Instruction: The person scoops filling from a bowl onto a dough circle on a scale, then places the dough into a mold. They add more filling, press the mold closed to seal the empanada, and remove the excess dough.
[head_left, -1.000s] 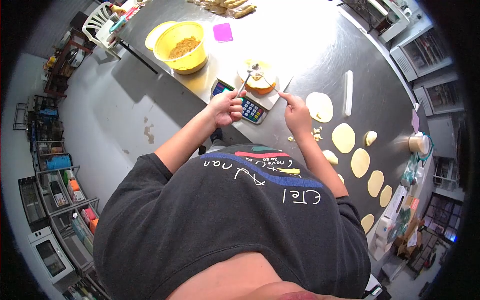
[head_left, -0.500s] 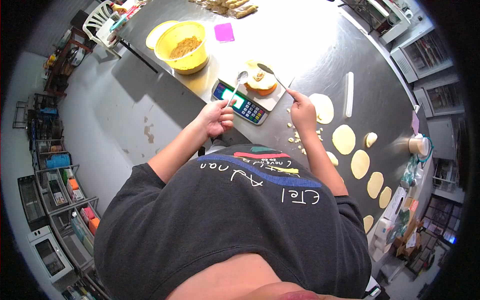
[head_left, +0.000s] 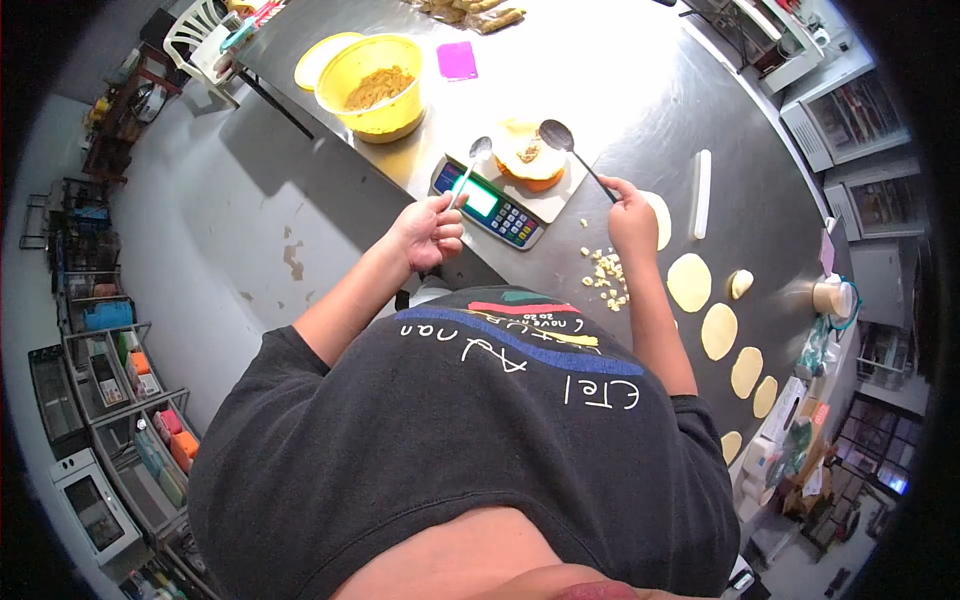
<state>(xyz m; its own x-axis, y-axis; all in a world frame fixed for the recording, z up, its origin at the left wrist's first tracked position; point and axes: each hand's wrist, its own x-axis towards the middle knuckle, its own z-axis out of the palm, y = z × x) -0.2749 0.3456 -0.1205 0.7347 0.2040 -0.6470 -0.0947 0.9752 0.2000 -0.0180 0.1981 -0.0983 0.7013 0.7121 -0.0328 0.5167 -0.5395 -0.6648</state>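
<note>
My left hand (head_left: 434, 234) is closed around the handle of a metal spoon (head_left: 481, 147), whose bowl is raised over the display side of a digital scale (head_left: 524, 229). In my right hand (head_left: 630, 215) is a long-handled dark spoon (head_left: 557, 136), its bowl at the right of a dough disc (head_left: 519, 140). The disc lies over an orange bowl (head_left: 533, 184) on the scale's plate, with a little brown filling (head_left: 530, 152) on it. Near my right wrist, small dough bits (head_left: 606, 272) are scattered on the table.
A yellow tub (head_left: 388, 125) of brown filling stands on the metal table (head_left: 640, 110), near a magenta square (head_left: 458, 61). At the right lie a white rolling pin (head_left: 702, 194) and several flat dough discs (head_left: 689, 283). A lidded container (head_left: 833, 297) sits at the right edge.
The dark spoon has shifted right, off the filling, with its bowl now seen more fully. My right hand has moved slightly right. My left hand still holds its spoon, in nearly the same place.
</note>
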